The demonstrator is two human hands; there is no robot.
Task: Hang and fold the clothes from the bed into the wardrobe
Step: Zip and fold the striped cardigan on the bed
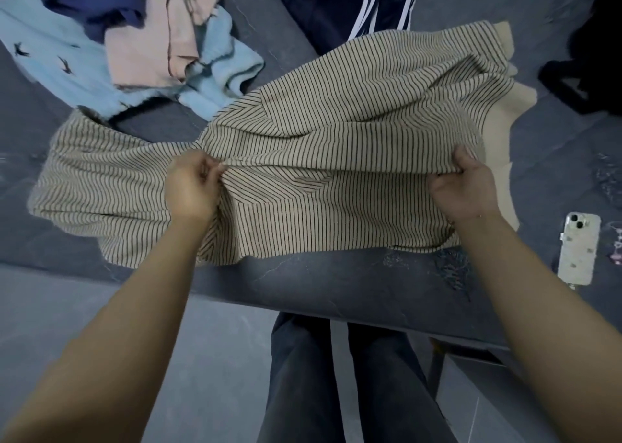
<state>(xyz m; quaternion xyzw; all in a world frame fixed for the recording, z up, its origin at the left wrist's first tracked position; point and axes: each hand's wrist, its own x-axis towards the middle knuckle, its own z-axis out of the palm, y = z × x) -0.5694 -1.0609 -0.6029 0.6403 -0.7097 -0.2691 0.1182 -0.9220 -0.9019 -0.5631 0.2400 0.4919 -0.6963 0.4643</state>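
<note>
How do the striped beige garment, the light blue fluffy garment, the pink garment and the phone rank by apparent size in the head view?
1. Striped beige garment, largest, gripped by the left hand and right hand.
2. Light blue fluffy garment, partly covered and cut off by the frame.
3. Pink garment, crumpled.
4. Phone, smallest.

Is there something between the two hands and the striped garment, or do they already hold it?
Nothing visible stands between them. The left hand and the right hand both pinch folds of the striped garment, which lies spread on the bed. The wardrobe is not in view, so the way there cannot be judged.
</note>
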